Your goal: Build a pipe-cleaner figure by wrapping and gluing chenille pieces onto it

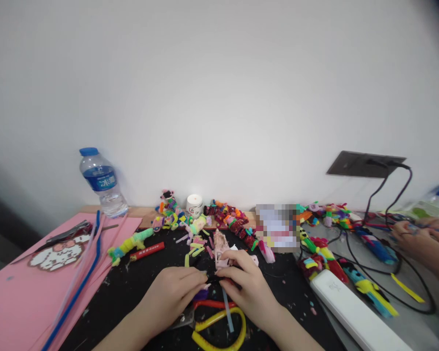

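Your left hand and right hand meet fingertip to fingertip, pinching a small purple-and-black pipe-cleaner piece low over the black counter, above the yellow-handled pliers. Pink sheets lie left.

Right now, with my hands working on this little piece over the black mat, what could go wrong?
The yellow-handled scissors lie right under your left hand and right hand, so a wrist might catch the blades. The lit candle stands among fuzzy pipe-cleaner figures, which may scorch. The water bottle could tip.
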Motion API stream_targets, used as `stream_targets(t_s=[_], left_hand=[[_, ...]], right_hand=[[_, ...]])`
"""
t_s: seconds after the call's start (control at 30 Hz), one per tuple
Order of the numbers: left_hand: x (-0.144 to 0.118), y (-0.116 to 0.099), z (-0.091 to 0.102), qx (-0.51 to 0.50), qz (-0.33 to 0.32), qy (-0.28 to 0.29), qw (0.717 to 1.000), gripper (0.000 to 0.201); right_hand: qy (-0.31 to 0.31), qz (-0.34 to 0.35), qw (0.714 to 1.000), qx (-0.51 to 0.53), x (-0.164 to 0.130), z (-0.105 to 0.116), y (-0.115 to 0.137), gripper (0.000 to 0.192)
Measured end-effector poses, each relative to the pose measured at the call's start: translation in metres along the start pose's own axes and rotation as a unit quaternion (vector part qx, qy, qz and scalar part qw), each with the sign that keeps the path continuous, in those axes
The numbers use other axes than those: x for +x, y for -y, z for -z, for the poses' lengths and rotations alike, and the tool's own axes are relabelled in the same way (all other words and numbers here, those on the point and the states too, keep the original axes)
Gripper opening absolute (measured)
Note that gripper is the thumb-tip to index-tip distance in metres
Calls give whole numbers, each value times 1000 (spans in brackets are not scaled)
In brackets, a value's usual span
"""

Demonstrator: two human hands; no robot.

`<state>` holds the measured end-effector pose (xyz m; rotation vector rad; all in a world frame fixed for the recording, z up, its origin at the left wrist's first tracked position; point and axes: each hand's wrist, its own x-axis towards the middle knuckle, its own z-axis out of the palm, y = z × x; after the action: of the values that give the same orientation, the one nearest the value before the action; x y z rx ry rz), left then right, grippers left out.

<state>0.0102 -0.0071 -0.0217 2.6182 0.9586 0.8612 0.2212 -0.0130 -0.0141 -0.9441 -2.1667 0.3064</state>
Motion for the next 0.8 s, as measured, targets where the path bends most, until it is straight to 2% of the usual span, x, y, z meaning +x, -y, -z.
stream_targets(t_s=[0.23, 0.8], left_hand=[[-1, 1, -2, 2, -4, -23, 1000, 17], [0, -1, -3, 5, 5, -22, 1000, 19]], right_hand=[[-8, -10, 1000, 3, 0, -1, -3, 18], [-10, -17, 1000, 20, 1, -1, -3, 15]])
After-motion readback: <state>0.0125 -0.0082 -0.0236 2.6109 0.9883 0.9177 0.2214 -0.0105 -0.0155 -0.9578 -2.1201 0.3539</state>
